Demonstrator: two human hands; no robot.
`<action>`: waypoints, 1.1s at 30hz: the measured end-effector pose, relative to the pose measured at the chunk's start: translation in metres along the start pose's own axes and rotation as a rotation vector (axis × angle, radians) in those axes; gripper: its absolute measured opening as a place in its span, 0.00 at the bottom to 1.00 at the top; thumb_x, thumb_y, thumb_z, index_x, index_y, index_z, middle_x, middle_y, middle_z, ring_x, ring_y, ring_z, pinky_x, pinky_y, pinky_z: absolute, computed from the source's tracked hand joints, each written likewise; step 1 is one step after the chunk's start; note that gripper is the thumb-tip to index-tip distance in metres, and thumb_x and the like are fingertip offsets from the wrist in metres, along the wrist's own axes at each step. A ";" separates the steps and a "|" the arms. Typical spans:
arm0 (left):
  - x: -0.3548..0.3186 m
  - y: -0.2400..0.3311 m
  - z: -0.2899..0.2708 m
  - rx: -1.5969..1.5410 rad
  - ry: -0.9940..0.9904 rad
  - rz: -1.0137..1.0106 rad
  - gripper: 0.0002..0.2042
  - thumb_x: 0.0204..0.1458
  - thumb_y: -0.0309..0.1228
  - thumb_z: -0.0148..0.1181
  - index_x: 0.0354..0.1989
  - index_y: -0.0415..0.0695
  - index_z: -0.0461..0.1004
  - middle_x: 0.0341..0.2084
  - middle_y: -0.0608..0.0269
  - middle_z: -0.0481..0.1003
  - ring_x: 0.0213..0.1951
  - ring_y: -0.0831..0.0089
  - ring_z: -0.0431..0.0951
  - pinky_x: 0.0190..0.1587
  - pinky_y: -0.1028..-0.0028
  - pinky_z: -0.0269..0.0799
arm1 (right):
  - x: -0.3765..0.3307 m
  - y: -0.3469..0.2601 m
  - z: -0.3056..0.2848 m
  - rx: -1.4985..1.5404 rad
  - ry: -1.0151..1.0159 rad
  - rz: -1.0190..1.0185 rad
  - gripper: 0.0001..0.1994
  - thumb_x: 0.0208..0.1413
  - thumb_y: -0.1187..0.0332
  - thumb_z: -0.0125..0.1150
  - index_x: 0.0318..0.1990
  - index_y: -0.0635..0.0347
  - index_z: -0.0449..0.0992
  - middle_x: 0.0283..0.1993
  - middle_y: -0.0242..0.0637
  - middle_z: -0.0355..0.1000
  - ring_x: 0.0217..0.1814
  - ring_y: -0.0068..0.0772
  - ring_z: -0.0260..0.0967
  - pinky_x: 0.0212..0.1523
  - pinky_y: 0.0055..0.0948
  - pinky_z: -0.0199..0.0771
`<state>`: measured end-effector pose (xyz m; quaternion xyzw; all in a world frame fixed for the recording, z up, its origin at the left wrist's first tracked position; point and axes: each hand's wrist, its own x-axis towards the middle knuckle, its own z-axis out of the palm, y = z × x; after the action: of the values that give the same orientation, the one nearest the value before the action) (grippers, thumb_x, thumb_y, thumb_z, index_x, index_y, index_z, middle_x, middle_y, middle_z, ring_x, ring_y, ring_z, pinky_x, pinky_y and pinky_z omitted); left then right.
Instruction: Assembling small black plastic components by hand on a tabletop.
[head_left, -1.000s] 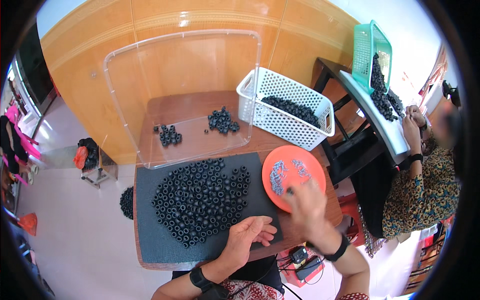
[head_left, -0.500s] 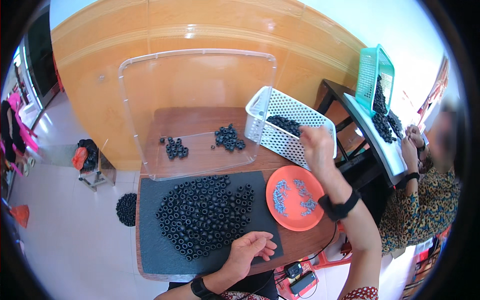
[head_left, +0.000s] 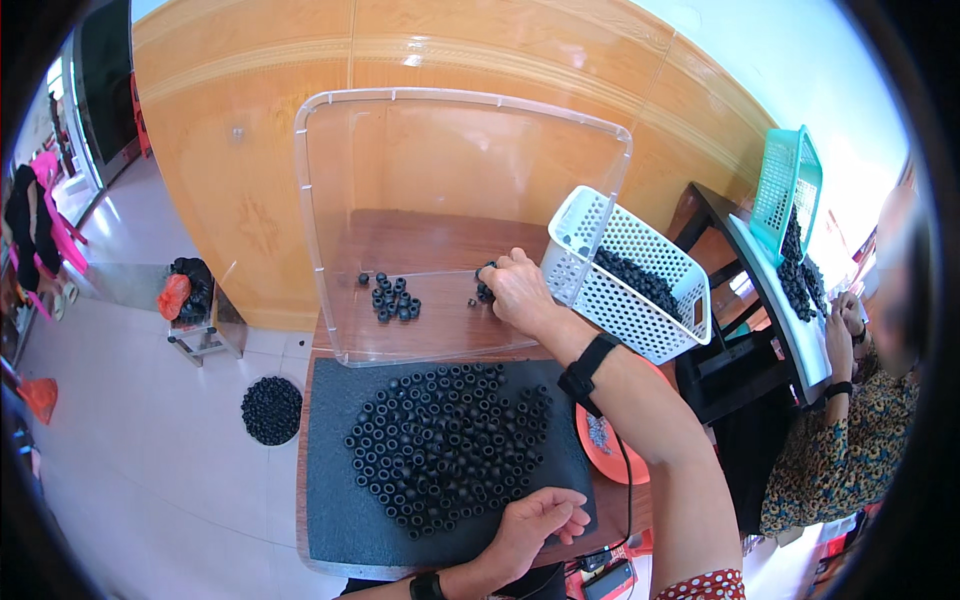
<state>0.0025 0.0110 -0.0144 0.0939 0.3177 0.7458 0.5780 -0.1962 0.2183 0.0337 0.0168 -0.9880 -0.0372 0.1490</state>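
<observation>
My right hand (head_left: 518, 291) reaches across the table, its bent fingers at a small cluster of black ring-shaped pieces (head_left: 487, 294). Its palm and wrist hide most of that cluster, and whatever is between the fingertips. A second small group of black pieces (head_left: 397, 301) lies to the left, within the outline of a clear plastic panel (head_left: 304, 215). Close to me, my left hand (head_left: 535, 530) rests with curled fingers over the lower right of a dark mat (head_left: 332, 470); anything in it is hidden. Many loose black rings (head_left: 445, 440) cover the mat's middle.
A white perforated basket (head_left: 625, 325) of black pieces stands at the right. My forearm partly covers an orange plate (head_left: 610, 466) with small silvery pieces. On a side table, a green basket (head_left: 792, 195) lies tipped, and another person's hands (head_left: 846, 315) are beside its spilled pieces.
My right hand has moved left from the white basket down to the small black cluster, and its forearm now crosses the orange plate. My left hand keeps its curled pose. The whole view has shifted.
</observation>
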 end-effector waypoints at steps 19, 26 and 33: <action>0.002 -0.010 -0.003 -0.009 -0.042 0.040 0.12 0.58 0.29 0.47 0.46 0.36 0.69 0.32 0.60 0.74 0.33 0.80 0.71 0.36 0.81 0.68 | -0.006 -0.006 0.010 0.259 -0.062 -0.080 0.16 0.38 0.78 0.56 0.38 0.53 0.78 0.35 0.43 0.71 0.43 0.44 0.63 0.45 0.39 0.66; -0.001 0.000 0.001 0.045 -0.020 0.044 0.11 0.58 0.28 0.47 0.46 0.35 0.68 0.32 0.60 0.73 0.33 0.79 0.72 0.35 0.81 0.68 | -0.011 -0.007 0.010 0.214 -0.037 -0.151 0.15 0.39 0.78 0.57 0.37 0.55 0.78 0.33 0.42 0.71 0.40 0.42 0.63 0.42 0.36 0.66; 0.000 0.000 0.000 0.063 -0.027 0.044 0.11 0.58 0.26 0.47 0.45 0.34 0.69 0.33 0.57 0.74 0.33 0.75 0.73 0.37 0.77 0.70 | -0.036 -0.011 -0.013 0.462 0.053 -0.029 0.11 0.39 0.79 0.56 0.33 0.59 0.78 0.31 0.40 0.72 0.39 0.41 0.64 0.41 0.37 0.65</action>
<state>0.0029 0.0109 -0.0145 0.1293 0.3312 0.7467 0.5622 -0.1576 0.2080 0.0347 0.0656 -0.9656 0.1885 0.1665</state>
